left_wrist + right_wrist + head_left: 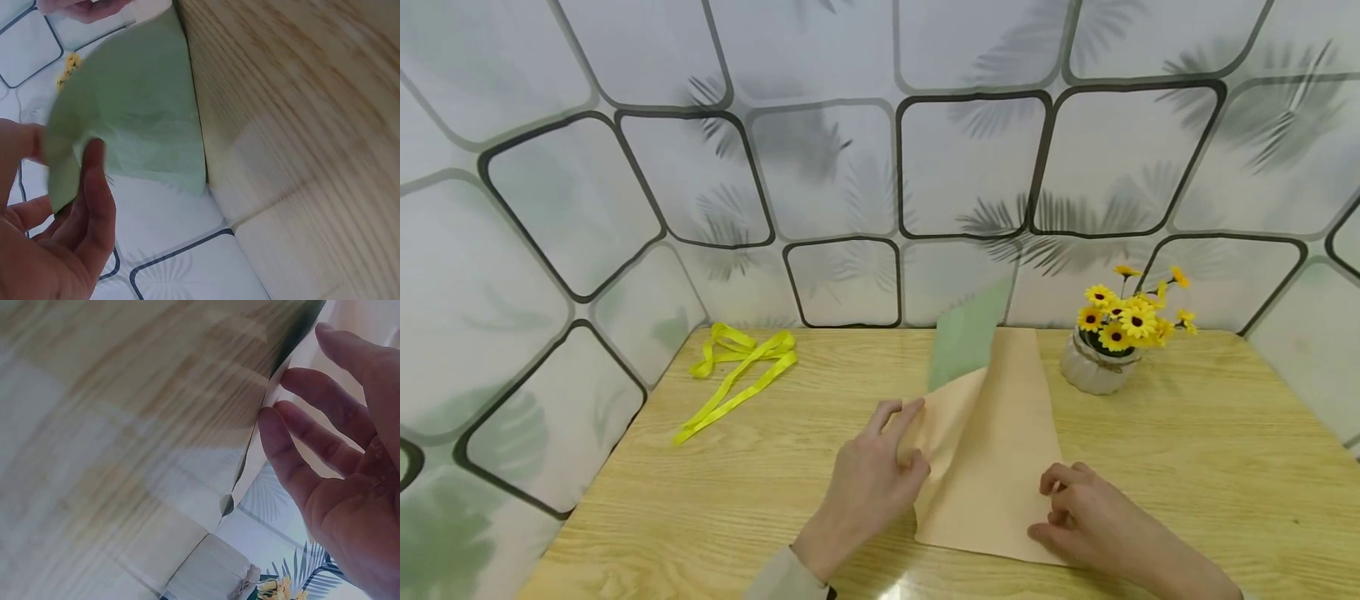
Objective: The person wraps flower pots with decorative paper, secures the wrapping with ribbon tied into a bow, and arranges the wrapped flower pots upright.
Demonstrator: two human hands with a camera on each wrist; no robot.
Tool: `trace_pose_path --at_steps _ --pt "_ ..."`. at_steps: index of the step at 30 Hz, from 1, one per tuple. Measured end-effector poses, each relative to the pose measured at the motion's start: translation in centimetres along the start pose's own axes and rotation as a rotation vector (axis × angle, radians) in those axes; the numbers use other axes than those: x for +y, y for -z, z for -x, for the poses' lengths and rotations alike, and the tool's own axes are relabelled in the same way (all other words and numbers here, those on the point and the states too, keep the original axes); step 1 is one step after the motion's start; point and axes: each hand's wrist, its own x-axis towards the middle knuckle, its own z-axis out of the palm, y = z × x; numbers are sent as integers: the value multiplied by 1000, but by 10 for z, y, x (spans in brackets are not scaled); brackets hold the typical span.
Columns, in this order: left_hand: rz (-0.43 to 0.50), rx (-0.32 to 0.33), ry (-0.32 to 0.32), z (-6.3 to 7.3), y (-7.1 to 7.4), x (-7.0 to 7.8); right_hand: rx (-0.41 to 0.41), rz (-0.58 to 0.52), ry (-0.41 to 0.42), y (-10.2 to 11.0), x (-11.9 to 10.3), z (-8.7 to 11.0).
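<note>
A sheet of paper (pixel 1011 450), peach on one face and green on the other, lies on the table. Its left side is lifted and curls over to the right, and a green part (pixel 964 337) shows at the far end. My left hand (pixel 874 471) pinches the raised left edge between thumb and fingers; the left wrist view shows the green face of the paper (pixel 140 112) bowing up from that hand (pixel 69 244). At the near right edge my right hand (pixel 1093 517) rests with loosely bent fingers, whose tips touch the paper's border in the right wrist view.
A yellow ribbon (pixel 737 383) lies loosely looped at the back left of the wooden table (pixel 700 517). Back right, a white pot (pixel 1093 367) holds yellow artificial flowers (pixel 1127 321). A patterned curtain (pixel 835 183) surrounds the table's back and sides.
</note>
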Motion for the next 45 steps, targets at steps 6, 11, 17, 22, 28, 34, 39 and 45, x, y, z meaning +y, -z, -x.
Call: trace_pose_path --at_steps 6,11,17,22,28,34,39,45 --pt "57 24 67 3 6 -1 24 63 -13 -1 -2 0" --pt "102 28 96 3 9 -4 -11 59 -8 1 2 -1" --pt "128 8 92 3 10 -8 -31 79 -31 1 3 -1" --pt "127 -14 72 3 12 -11 -54 112 -68 2 4 1" --pt "78 0 29 4 15 -13 -74 124 -57 4 8 4" --pt "39 -14 33 6 19 -16 -73 122 -56 4 10 6" --pt "22 -22 28 9 22 -19 -71 133 -66 4 11 8" --pt "31 -18 57 13 24 -23 -78 135 -80 6 13 10"
